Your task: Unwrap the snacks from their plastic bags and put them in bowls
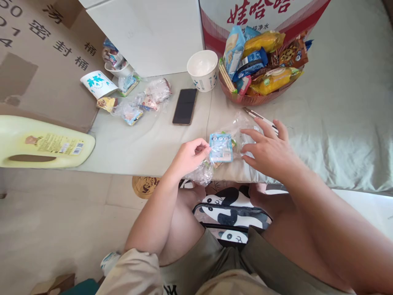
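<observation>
A light blue snack packet (pixel 221 152) lies on the cloth-covered surface, wrapped in or covered by a clear plastic bag (pixel 204 172). My left hand (pixel 190 155) is at its left edge, with thumb and forefinger pinched on the clear plastic. Across from it, my right hand (pixel 268 149) is open, fingers spread over the right part of the crinkled plastic. Whether its fingertips touch the plastic, I cannot tell. Something green and brown shows partly from under the blue packet. A thin white pen-like stick (pixel 256 115) lies just beyond my right hand, partly hidden by it.
A bowl (pixel 245 100) piled with packaged snacks stands at the back, beside a white paper cup (pixel 202 71). A phone (pixel 185 106) lies left of centre. Farther left are several bagged snacks (pixel 132 112), a tipped paper cup (pixel 98 85), a yellow jug (pixel 70 141) and a cardboard box (pixel 39 86).
</observation>
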`<state>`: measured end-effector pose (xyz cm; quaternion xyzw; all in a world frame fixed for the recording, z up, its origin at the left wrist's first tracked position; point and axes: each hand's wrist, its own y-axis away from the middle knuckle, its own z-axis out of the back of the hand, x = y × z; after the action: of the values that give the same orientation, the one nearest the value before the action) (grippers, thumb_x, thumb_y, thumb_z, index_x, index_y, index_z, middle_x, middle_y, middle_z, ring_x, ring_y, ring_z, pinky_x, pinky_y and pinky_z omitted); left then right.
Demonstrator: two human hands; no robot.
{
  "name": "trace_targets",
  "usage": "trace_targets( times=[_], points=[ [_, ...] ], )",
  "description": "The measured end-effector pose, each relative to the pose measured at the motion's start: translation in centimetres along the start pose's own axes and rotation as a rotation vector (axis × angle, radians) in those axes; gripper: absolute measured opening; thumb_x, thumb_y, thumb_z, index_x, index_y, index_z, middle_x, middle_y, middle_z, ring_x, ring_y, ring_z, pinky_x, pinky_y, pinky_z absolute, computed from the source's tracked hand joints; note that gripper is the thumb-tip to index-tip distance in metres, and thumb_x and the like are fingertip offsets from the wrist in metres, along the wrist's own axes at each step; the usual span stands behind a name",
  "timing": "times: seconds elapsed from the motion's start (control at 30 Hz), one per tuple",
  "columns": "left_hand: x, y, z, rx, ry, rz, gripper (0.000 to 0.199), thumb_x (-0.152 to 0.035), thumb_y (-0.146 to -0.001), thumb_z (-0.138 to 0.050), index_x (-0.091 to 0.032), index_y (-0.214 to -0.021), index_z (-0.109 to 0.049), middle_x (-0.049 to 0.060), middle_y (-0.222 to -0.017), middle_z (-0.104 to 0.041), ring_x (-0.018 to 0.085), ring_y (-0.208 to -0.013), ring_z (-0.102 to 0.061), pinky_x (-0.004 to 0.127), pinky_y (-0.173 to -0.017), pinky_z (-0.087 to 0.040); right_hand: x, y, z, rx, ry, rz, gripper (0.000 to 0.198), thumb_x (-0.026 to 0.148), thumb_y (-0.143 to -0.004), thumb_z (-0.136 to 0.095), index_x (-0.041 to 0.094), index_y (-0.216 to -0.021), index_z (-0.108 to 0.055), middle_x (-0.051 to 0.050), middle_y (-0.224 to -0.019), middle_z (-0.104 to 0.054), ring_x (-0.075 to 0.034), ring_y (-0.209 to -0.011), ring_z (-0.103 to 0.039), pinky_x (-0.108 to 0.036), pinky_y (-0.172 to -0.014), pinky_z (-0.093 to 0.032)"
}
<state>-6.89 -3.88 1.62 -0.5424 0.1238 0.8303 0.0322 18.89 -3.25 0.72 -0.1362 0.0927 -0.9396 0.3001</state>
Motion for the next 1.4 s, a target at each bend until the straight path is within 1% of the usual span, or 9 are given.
trace_targets(
  times=[0.27,0.37,0.47,0.63,0.73,0.87,1.1,1.23,1.4],
  points=[
    [-2.6,-0.1,-1.0,-0.19,0.74,0.082,0.033,-0.047,-0.077,-0.08,-0.022,-0.076,-0.059,0.001,-0.08,-0.069,0.016,-0.074,-0.064,0.029,-0.067,-0.053,2.1,-0.9,-0.4,0.003,-0.212,-0.073,0.039,0.021,-0.084,-0.063,0.022,-0.123,-0.068,-0.016,-0.124,-0.07,-0.042,-0.134,-0.049,-0.065,-0.11,-0.029],
    [-3.2,-0.1,-1.6,-0.168,0.897,0.111,0.029,-0.046,-0.082,-0.073,-0.023,-0.078,-0.056,0.001,-0.086,-0.069,0.023,-0.093,-0.07,0.041,-0.081,-0.058,2.2,-1.7,-1.7,0.05,-0.61,-0.173,0.033,0.032,-0.09,-0.05,0.023,-0.115,-0.069,-0.011,-0.107,-0.075,-0.036,-0.116,-0.06,-0.058,-0.104,-0.04],
    [-3.4,-0.2,-1.8,-0.117,0.911,0.095,0.031,-0.046,-0.081,-0.072,-0.023,-0.075,-0.053,0.003,-0.08,-0.064,0.028,-0.1,-0.069,0.048,-0.087,-0.057,2.1,-2.8,-2.5,0.12,-1.184,-0.322,0.05,0.034,-0.098,-0.022,0.021,-0.115,-0.068,-0.009,-0.095,-0.074,-0.029,-0.096,-0.068,-0.047,-0.088,-0.052],
    [-3.7,0.2,-1.0,-0.081,0.884,-0.04,0.046,-0.058,-0.071,-0.08,-0.024,-0.075,-0.049,0.0,-0.069,-0.053,0.022,-0.074,-0.064,0.036,-0.065,-0.054,2.6,-4.2,-1.9,0.307,-1.638,-0.472,0.079,0.05,-0.098,0.004,0.017,-0.118,-0.065,-0.016,-0.096,-0.074,-0.031,-0.089,-0.07,-0.048,-0.075,-0.057],
    [-4.2,0.6,-0.2,-0.022,0.812,-0.115,0.053,-0.048,-0.061,-0.092,-0.026,-0.087,-0.052,-0.005,-0.067,-0.05,0.011,-0.055,-0.051,0.026,-0.053,-0.044,3.8,-4.4,-1.9,0.342,-1.789,-0.543,0.06,0.066,-0.095,-0.028,0.021,-0.115,-0.064,-0.012,-0.1,-0.074,-0.029,-0.09,-0.07,-0.045,-0.076,-0.057],
    [-4.3,1.1,0.2,-0.029,0.636,-0.161,0.046,-0.037,-0.067,-0.089,-0.024,-0.095,-0.055,-0.008,-0.065,-0.046,0.006,-0.049,-0.039,0.021,-0.048,-0.035,5.5,-4.3,-2.6,0.214,-2.058,-0.754,0.044,0.043,-0.071,-0.082,0.028,-0.107,-0.062,0.001,-0.096,-0.071,-0.019,-0.083,-0.067,-0.032,-0.072,-0.054],
    [-1.8,-0.8,0.4,-0.679,0.488,-0.163,0.02,-0.03,-0.085,-0.072,-0.021,-0.087,-0.054,-0.004,-0.072,-0.049,0.007,-0.059,-0.047,0.02,-0.056,-0.039,6.2,-5.7,-3.8,-0.207,-2.003,-0.905,0.057,0.029,-0.061,-0.091,0.032,-0.109,-0.059,0.006,-0.091,-0.068,-0.014,-0.084,-0.064,-0.031,-0.08,-0.053],
    [-0.4,-2.1,1.0,-0.773,0.498,-0.204,0.023,-0.036,-0.088,-0.071,-0.022,-0.089,-0.052,-0.004,-0.074,-0.048,0.008,-0.062,-0.048,0.021,-0.059,-0.04,5.3,-6.2,-4.1,-0.341,-1.804,-0.722,0.053,0.038,-0.064,-0.09,0.031,-0.106,-0.06,0.003,-0.097,-0.068,-0.015,-0.088,-0.063,-0.032,-0.084,-0.05],
    [-0.1,-2.5,1.4,-0.868,0.469,-0.307,0.031,-0.046,-0.087,-0.073,-0.023,-0.093,-0.053,-0.002,-0.082,-0.049,0.008,-0.067,-0.048,0.022,-0.063,-0.043,4.0,-5.8,-4.0,-0.163,-1.27,-0.569,0.034,0.049,-0.074,-0.081,0.022,-0.081,-0.061,0.002,-0.076,-0.059,-0.014,-0.071,-0.052,-0.03,-0.07,-0.043]
  ],
)
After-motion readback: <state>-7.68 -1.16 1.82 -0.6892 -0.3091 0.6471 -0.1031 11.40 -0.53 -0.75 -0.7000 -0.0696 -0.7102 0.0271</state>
